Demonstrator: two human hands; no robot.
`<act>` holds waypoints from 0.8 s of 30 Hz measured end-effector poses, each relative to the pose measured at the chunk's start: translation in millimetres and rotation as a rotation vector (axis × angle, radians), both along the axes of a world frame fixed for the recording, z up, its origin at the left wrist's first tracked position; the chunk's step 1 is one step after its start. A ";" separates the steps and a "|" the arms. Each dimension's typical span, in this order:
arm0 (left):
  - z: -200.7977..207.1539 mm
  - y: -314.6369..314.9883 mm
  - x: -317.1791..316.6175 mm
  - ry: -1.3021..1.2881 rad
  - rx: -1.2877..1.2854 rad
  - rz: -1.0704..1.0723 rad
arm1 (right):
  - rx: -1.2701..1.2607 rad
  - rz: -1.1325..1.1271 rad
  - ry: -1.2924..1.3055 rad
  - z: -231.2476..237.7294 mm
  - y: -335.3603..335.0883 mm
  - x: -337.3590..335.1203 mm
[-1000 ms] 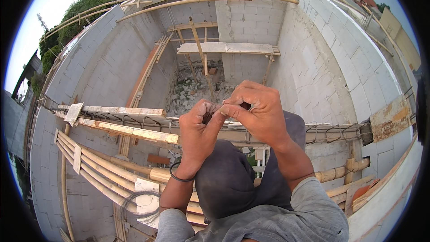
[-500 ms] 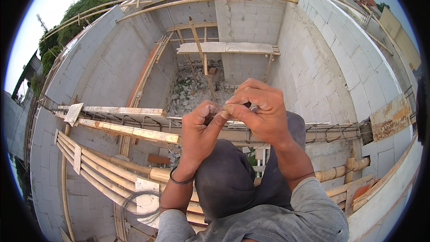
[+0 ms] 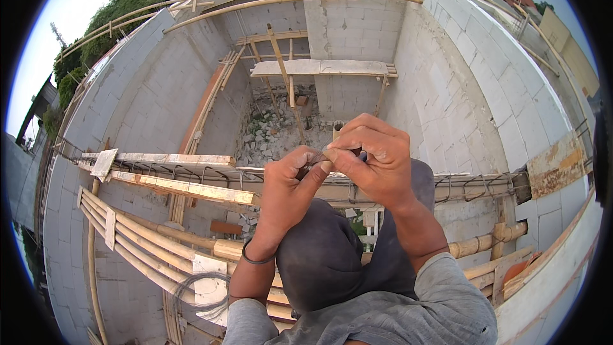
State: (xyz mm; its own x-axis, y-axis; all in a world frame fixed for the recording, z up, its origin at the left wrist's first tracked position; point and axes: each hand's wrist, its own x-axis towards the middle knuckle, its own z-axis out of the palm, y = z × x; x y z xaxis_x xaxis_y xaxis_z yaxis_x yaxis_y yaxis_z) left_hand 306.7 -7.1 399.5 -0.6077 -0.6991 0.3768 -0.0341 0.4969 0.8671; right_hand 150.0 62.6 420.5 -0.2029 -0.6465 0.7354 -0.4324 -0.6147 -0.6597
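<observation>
My left hand (image 3: pixel 290 182) and my right hand (image 3: pixel 373 158) meet fingertip to fingertip above my knees. Both are closed in a pinch, thumbs against bent fingers. Whatever lies between the fingertips is too small and too covered to name. A small dark bluish bit shows inside the curl of my right fingers, and I cannot tell what it is. Just beyond the hands runs a long beam of steel rebar (image 3: pixel 472 188) with wooden boards along it. A dark band circles my left wrist.
Bamboo poles (image 3: pixel 147 233) lie side by side at the lower left, with a coil of wire (image 3: pixel 203 294) on a pale board. Block walls (image 3: pixel 447 89) enclose a deep room with rubble (image 3: pixel 265 131) on its floor. A plank platform (image 3: pixel 322 68) spans the far end. A rusty board (image 3: pixel 555 165) leans at right.
My two hands have shifted very slightly to the right, still pinched together. The fingers have rolled a little against each other. Nothing else has visibly moved.
</observation>
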 end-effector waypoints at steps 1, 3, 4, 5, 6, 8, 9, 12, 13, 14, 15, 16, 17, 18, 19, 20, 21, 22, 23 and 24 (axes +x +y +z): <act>-0.5 1.1 -1.7 0.064 0.015 -0.014 | -0.012 0.003 -0.022 -0.4 0.1 1.2; -1.9 3.5 -5.8 0.193 0.052 -0.031 | -0.013 -0.023 -0.011 -1.7 0.5 2.9; -2.0 3.2 -5.2 0.188 0.044 -0.029 | -0.005 -0.037 0.000 -3.2 0.4 3.6; -2.2 3.1 -4.5 0.178 0.038 -0.031 | -0.024 -0.039 0.004 -5.3 0.0 4.6; -2.6 2.7 -3.8 0.184 0.045 -0.034 | -0.034 -0.042 0.014 -8.1 -1.6 5.7; -3.3 1.7 -1.6 0.223 0.097 -0.029 | -0.074 -0.060 -0.019 -16.4 -6.7 9.3; -3.7 1.4 -0.5 0.255 0.148 -0.038 | -0.103 -0.076 -0.061 -22.1 -11.8 12.6; -3.1 -0.4 2.4 0.302 0.248 -0.015 | -0.009 0.027 -0.314 -43.8 -22.5 32.6; -2.8 -0.2 2.8 0.318 0.264 -0.004 | 0.061 0.103 -0.419 -50.6 -23.4 38.1; -2.3 -0.2 2.6 0.347 0.289 -0.001 | 0.186 0.172 -0.413 -55.4 -22.7 35.7; -1.7 -0.2 2.3 0.374 0.315 0.001 | 0.318 0.256 -0.407 -59.0 -20.2 32.0; -1.1 -0.1 2.2 0.373 0.301 0.030 | 0.450 0.340 -0.400 -61.7 -19.2 30.8; -0.6 -0.1 2.2 0.373 0.288 0.058 | 0.362 0.293 -0.375 -63.2 -19.2 31.1; -0.2 -0.4 2.3 0.373 0.275 0.086 | 0.276 0.245 -0.349 -63.8 -19.2 31.4; 0.2 -1.3 2.7 0.337 0.267 0.087 | 0.219 0.202 -0.318 -63.3 -19.4 31.5; 0.6 -2.7 3.8 0.301 0.259 0.088 | 0.199 0.130 -0.234 -62.2 -18.0 30.0; 0.7 -4.2 5.3 0.279 0.259 0.082 | 0.208 0.063 -0.145 -60.7 -16.1 27.7; 0.4 -5.2 6.1 0.239 0.200 0.091 | 0.216 -0.004 -0.056 -58.9 -15.0 24.5; -0.4 -6.3 6.6 0.214 0.150 0.093 | 0.203 0.013 -0.083 -57.0 -14.6 20.2; -1.3 -7.1 7.4 0.188 0.100 0.093 | 0.192 0.029 -0.110 -55.1 -15.1 15.1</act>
State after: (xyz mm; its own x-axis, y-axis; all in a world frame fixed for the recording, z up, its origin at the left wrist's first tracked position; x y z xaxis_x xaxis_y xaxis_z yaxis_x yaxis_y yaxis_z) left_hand 314.1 -14.2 398.2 -0.4646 -0.7884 0.4032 0.0906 0.4106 0.9073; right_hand 165.1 47.5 365.4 -0.2543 -0.7794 0.5726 -0.3351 -0.4844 -0.8081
